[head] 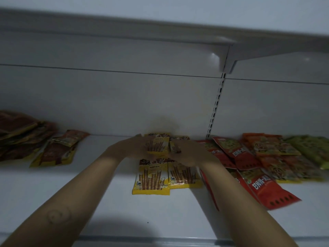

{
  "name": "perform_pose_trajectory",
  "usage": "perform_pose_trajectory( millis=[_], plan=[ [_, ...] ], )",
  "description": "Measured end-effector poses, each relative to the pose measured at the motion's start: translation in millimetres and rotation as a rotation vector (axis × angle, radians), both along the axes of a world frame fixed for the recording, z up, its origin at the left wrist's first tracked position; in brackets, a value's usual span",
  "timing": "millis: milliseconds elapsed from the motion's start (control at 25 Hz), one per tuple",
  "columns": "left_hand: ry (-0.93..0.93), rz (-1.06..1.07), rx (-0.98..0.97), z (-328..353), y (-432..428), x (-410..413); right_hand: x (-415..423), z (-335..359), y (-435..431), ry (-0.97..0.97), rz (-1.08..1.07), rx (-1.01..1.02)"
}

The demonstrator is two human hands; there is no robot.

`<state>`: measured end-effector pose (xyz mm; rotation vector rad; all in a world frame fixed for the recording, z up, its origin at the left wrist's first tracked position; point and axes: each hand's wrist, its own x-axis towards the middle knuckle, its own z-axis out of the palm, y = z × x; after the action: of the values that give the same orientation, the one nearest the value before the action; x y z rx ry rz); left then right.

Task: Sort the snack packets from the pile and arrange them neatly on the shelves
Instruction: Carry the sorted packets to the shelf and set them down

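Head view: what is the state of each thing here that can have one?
left hand: on the back yellow packets, grip blurred.
right hand: on the same packets, grip blurred.
front yellow packets: two, flat, side by side on the shelf.
red packets: flat, overlapping, right of the yellow ones.
orange packets: flat, overlapping.
green packets: flat, far right.
dark red packets: loose heap, far left.

Both forearms stretch forward, left hand (135, 148) and right hand (189, 155) nearly touching, blurred.
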<state>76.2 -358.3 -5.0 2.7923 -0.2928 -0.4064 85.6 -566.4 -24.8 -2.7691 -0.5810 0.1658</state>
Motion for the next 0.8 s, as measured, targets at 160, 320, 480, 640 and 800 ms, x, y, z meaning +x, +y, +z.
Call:
perform_pose_trajectory(
  millis=[160,320,480,640,800],
  plan=[
    [-0.045,0.009,-0.1,-6.7,-9.8,-2.2,5.6,-6.1,24.1,-0.022,0.022,-0.076],
    [-0.085,0.068,-0.181,-12.9,-8.2,-6.6,11.5,-13.8,27.9,0.026,0.006,-0.025],
    [-0.141,0.125,-0.301,-21.4,-10.1,-19.9,2.9,-13.0,20.5,0.021,0.011,0.013],
    [-0.154,0.147,-0.32,-37.0,-2.0,-29.3,-27.0,2.4,8.4,0.008,0.009,-0.031],
    [-0.185,0.169,-0.222,-32.9,7.4,-50.4,-46.8,14.3,8.3,-0.012,0.003,-0.06]
  ],
)
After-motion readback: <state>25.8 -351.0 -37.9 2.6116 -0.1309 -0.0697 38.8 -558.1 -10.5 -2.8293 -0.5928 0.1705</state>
